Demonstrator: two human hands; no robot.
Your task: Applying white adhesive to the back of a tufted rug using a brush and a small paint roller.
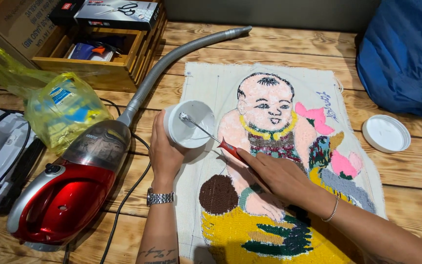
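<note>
My left hand [164, 154] wraps around a white plastic jar [190, 123], tilted so its open mouth faces me. My right hand [279, 176] grips a tool with a red handle [230, 149], and the thin metal shaft [199, 127] reaches into the jar, its tip against the inside. Both hands rest over a cloth canvas [206, 83] on the wooden table, bearing a beaded picture of a baby [269, 105] with pink, yellow, brown and green patches. A metal watch sits on my left wrist and a thin bracelet on my right.
A red handheld vacuum [69, 190] with a grey hose [172, 58] lies left of the canvas, its cable trailing. A yellow plastic bag [59, 107], a wooden box [103, 54], a white lid [386, 133] at right and a blue bag [406, 54] surround the work.
</note>
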